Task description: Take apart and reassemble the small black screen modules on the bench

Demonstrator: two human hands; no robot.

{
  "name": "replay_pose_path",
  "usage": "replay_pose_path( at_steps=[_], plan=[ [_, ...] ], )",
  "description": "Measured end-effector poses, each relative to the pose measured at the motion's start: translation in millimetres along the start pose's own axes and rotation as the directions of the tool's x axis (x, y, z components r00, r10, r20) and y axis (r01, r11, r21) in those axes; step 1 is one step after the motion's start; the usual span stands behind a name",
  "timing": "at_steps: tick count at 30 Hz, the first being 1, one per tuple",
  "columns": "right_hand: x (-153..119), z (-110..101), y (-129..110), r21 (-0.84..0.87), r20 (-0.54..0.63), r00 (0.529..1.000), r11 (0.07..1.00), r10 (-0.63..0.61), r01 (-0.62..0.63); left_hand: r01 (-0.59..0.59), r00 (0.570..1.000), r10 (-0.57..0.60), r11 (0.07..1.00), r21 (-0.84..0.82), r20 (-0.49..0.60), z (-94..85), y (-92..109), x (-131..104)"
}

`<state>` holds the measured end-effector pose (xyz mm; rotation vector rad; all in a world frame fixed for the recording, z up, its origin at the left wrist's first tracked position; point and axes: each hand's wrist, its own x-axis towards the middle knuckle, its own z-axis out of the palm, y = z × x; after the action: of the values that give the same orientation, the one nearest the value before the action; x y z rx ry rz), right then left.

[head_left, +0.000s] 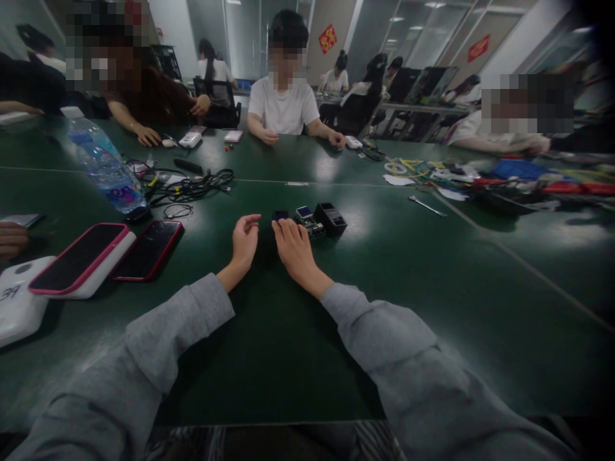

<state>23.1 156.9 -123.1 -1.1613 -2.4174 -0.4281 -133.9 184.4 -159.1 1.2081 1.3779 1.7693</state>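
Observation:
My right hand (294,248) reaches over the green table, its fingertips at a small dark block (280,216); whether they grip it or only touch it cannot be made out. Right beside these fingers lies a green circuit board (314,228) with a small screen (304,212) on it. A black box-shaped case (330,219) sits against the board's right side. My left hand (245,240) is held to the left of the dark block, apart from it, with its fingers loosely curved and nothing seen between them.
On the left are a red-edged phone (148,250), another phone (79,259) on a white device, a water bottle (106,160) and black cables (196,186). A wrench (427,206) and a cable pile (519,179) lie right. People sit across the table (307,358).

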Motion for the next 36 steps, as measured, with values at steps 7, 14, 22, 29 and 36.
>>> replay_pose_path(
  at_steps=[7, 14, 22, 29, 36],
  plan=[
    [-2, 1, 4, 0.157, 0.003, 0.998, 0.986, 0.060, -0.060, -0.031, 0.995, 0.030, 0.999, 0.014, 0.095, 1.0, -1, 0],
    [-6, 9, 3, 0.233, 0.022, 0.987, 0.960, 0.156, -0.157, -0.046, 0.985, 0.034, 0.997, 0.067, 0.168, 1.1, 6, -3],
    [-3, 6, 1, 0.190, 0.118, 0.970, 0.954, 0.211, -0.231, -0.046, 0.986, 0.037, 0.998, 0.052, 0.165, 2.1, 4, -5],
    [-6, -15, -5, 0.160, -0.080, 0.991, 0.982, 0.109, -0.095, -0.218, 0.972, 0.193, 0.953, 0.208, 0.134, -12.6, 15, 10],
    [-3, -17, -43, 0.195, -0.055, 0.997, 0.979, -0.049, 0.059, -0.255, 0.958, 0.285, 0.879, 0.404, -0.016, -50.2, 12, 45]
  ],
)
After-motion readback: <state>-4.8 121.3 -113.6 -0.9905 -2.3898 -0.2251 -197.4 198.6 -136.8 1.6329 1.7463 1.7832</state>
